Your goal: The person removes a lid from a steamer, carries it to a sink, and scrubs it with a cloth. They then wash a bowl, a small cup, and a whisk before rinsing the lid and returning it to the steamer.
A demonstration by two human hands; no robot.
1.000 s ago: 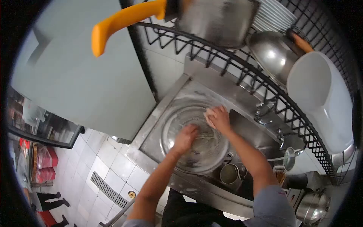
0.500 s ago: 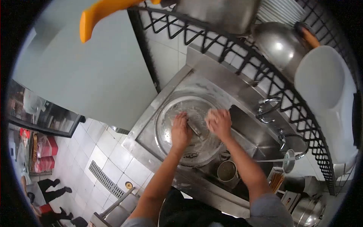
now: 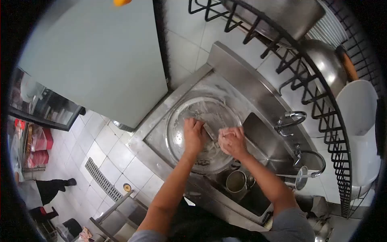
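Observation:
A large round metal lid (image 3: 181,151) lies on the steel draining surface, wet and streaked with suds. Across its middle runs a strap-like handle (image 3: 210,132). My left hand (image 3: 194,136) has its fingers curled at the upper left end of this handle. Over the right part of the lid is my right hand (image 3: 232,142), its fingers closed around something pale that is mostly hidden and that I cannot make out. Below the lid, a metal pot (image 3: 236,181) with cloudy liquid stands in the sink basin, near my right forearm.
The sink basin (image 3: 258,133) has two curved taps (image 3: 296,117) behind it. A small strainer (image 3: 301,178) hangs by the lower tap. A black wire rack (image 3: 306,72) with bowls (image 3: 356,105) and pans overhangs on the right. A grey panel (image 3: 100,60) stands left; another person's legs (image 3: 52,189) show below.
The camera view has shifted, so the rack sits further right and the orange handle is nearly out of view. My left fingers have curled in at the handle; my right hand has moved slightly down.

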